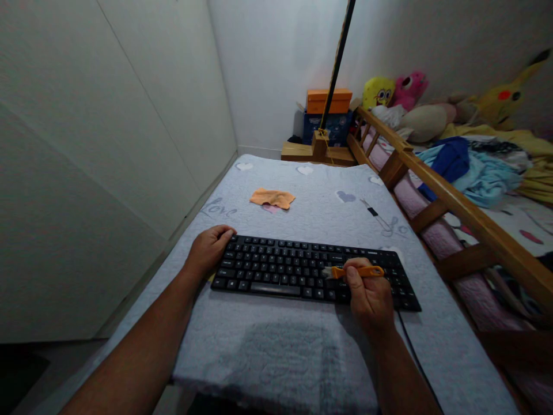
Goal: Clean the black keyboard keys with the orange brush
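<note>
A black keyboard [276, 268] lies on the cloth-covered table in front of me. My left hand [210, 249] grips its left end, thumb along the upper left corner. In my right hand [370, 294] is a small brush [370, 271] with an orange handle, held between thumb and fingers. Its pale bristles touch or hover just over the keys right of the middle; I cannot tell which. That hand covers some keys near the number pad. Beyond the keyboard lies a crumpled orange cloth [272, 198]. A thin metal tool with a black band [372, 212] rests farther right.
A quilted light-blue cover [276, 340] spreads over the table. The keyboard's cable [415, 351] runs toward me at right. A wooden bed rail [466, 213] borders the right side, a pale cabinet [129, 144] the left. At the far end stand a pole [338, 63] and an orange box [329, 101].
</note>
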The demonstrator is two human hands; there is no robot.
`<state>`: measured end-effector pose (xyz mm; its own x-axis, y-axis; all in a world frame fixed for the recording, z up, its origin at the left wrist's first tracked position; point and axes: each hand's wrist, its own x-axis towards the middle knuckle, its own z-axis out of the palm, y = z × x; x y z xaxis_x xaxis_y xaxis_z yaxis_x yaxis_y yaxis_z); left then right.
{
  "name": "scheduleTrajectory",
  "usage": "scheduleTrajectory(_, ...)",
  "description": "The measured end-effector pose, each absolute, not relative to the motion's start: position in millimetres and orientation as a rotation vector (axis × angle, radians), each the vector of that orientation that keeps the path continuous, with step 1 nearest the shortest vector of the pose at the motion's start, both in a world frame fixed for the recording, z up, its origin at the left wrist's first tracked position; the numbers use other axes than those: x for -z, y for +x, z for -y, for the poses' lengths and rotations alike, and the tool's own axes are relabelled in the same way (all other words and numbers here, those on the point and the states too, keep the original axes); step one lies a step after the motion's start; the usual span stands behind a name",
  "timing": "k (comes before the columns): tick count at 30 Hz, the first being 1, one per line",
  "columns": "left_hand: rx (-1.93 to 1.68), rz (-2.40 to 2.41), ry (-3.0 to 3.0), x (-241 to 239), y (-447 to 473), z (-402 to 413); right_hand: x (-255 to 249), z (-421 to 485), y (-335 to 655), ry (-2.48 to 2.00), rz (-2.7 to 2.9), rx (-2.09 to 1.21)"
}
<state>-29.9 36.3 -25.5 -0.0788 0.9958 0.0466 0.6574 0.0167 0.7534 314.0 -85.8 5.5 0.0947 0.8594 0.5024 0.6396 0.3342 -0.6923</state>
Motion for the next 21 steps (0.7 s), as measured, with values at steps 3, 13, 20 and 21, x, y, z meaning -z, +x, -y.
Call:
scheduleTrajectory(3, -0.869, -1.787, 1.692, 24.4, -29.1, -35.9, -6.9, 86.9, 315.0, -1.394, 1.572, -0.308)
scheduleTrajectory(13, -0.852, -1.792, 1.709, 21.5, -28.5, -37.2, 2.4, 83.9, 318.6, -1.451, 1.441, -0.226)
scheduleTrajectory(20, -0.848, -1.789, 1.71, 22.7, -29.0, -36.2, -5.4, 82.2, 316.6, -1.426, 1.588, -0.128)
scheduleTrajectory(21, -0.847, -1.79, 1.711, 22.9, -29.2, -36.2, -4.9, 82.4, 317.2, -1.428, 1.596, -0.123)
